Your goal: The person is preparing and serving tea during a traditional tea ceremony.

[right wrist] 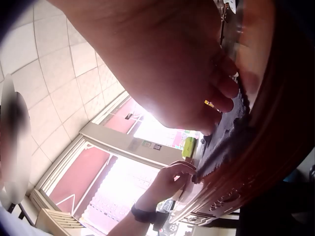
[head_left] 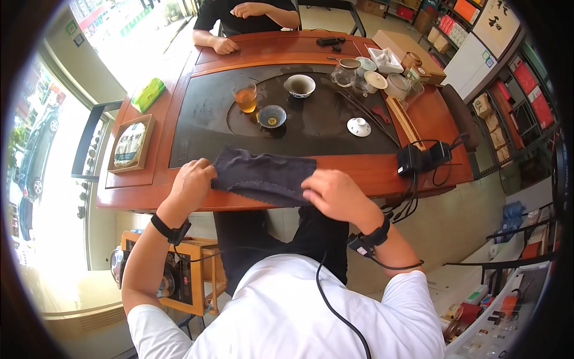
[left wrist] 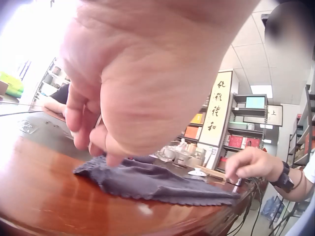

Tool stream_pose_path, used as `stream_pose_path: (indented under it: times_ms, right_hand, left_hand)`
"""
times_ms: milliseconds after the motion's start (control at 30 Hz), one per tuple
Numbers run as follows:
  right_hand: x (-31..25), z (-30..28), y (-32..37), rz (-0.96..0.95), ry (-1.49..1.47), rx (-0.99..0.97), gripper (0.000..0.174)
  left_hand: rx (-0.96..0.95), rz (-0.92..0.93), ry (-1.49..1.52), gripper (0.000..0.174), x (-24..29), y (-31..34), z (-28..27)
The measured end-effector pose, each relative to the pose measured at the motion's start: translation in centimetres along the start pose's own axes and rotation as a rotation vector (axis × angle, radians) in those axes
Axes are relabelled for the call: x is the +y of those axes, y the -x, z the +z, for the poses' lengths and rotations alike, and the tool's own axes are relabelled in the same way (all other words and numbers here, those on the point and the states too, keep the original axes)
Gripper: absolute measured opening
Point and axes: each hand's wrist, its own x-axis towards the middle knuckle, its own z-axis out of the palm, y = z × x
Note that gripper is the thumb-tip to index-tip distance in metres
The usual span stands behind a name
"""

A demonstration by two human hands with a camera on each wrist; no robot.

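A dark grey cloth [head_left: 257, 175] with a scalloped edge lies spread along the near edge of the wooden table, slightly wrinkled. My left hand [head_left: 194, 180] is at its left end, fingertips bent down right at the cloth's edge; whether they pinch it I cannot tell. In the left wrist view the cloth [left wrist: 152, 182] lies low on the wood beneath that hand. My right hand [head_left: 338, 194] hovers by the cloth's right end, fingers loosely bent. The left wrist view shows the right hand [left wrist: 253, 164] a little above the cloth's corner.
Beyond the cloth, a dark tea tray [head_left: 203, 128] carries a glass of amber tea [head_left: 245, 99], a patterned cup [head_left: 271, 116], a bowl [head_left: 299, 87] and a white lid [head_left: 359, 127]. Black adapters with cables [head_left: 412, 160] sit right. Another person [head_left: 245, 18] sits opposite.
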Motion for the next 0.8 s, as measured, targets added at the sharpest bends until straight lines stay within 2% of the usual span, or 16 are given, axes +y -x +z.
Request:
stream_pose_path:
  times_ms: [67,167,267,300,333,400,500,567,600,667,700,800]
  right_hand:
    - [1.5,-0.3,-1.6,0.104,0.022,0.181,0.019]
    - [4.6,2.3,-2.8,0.195,0.156,0.215,0.022]
    - [5.3,2.7,-3.7,0.258,0.159,0.119,0.022]
    - [5.3,2.6,-3.7,0.279,0.11,0.097,0.022]
    - [5.3,2.6,-3.6,0.303,0.06,0.071,0.022]
    - [5.3,2.4,-3.6,0.293,-0.044,0.096,0.018]
    - [4.3,0.8,-4.1,0.381,-0.262,0.059,0.016]
    - [3.6,-0.3,-4.0,0.485,-0.331,0.054,0.016]
    - [4.4,0.2,-3.9,0.485,-0.232,0.068,0.017]
    - [6.2,1.9,-3.0,0.494,-0.036,0.089,0.02]
    - [5.9,1.8,-2.8,0.497,-0.042,0.083,0.021]
    - [5.6,1.4,-3.4,0.477,-0.034,0.062,0.025]
  left_hand:
    - [0.176,-0.016,-0.014,0.017,3.1,-1.0,-0.6]
    - [0.249,0.108,0.195,0.018,7.0,-1.5,0.6]
    - [0.021,-0.048,0.262,0.021,6.2,-2.1,0.9]
    - [0.069,-0.162,0.313,0.022,5.1,-2.8,1.2]
    - [0.187,-0.205,0.32,0.021,3.8,-3.7,1.6]
    - [0.275,-0.24,0.202,0.021,0.0,-5.4,3.9]
    - [0.129,-0.167,0.207,0.026,-1.1,-7.1,2.9]
    - [-0.013,-0.283,0.183,0.028,-2.2,-7.7,2.8]
    - [-0.085,-0.338,0.17,0.029,-2.7,-8.1,2.8]
    - [-0.054,-0.496,0.186,0.027,-2.8,-8.5,3.1]
    - [-0.042,-0.578,0.196,0.026,-2.6,-8.4,3.4]
    - [0.219,-0.504,0.029,0.021,-1.1,-8.0,4.7]
